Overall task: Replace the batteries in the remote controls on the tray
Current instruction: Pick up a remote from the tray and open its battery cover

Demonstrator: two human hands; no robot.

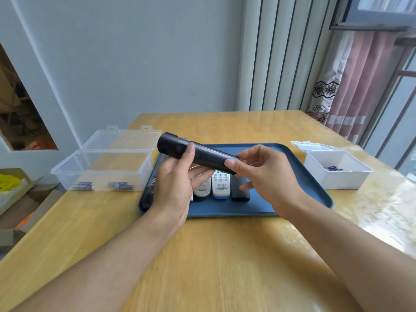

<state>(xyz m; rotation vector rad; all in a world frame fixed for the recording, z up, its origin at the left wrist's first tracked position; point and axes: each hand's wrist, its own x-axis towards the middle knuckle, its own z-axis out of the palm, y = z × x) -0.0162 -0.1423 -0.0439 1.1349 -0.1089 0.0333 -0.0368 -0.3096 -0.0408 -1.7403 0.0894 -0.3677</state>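
Note:
A long black remote [203,155] hangs in the air above the blue tray [299,176], its back side toward me. My left hand [174,185] grips its left part, thumb on top. My right hand [263,174] pinches its right end between thumb and fingers. On the tray under the hands lie two white remotes [221,185] side by side, a short black remote [240,192] to their right, and another black remote [149,188] at the tray's left edge, mostly hidden by my left hand.
A clear open box [103,167] with several blue batteries [84,185] stands left of the tray. A small white open box [337,172] holding a few batteries [332,168] stands at the right. Wooden table; cardboard boxes on the floor at left.

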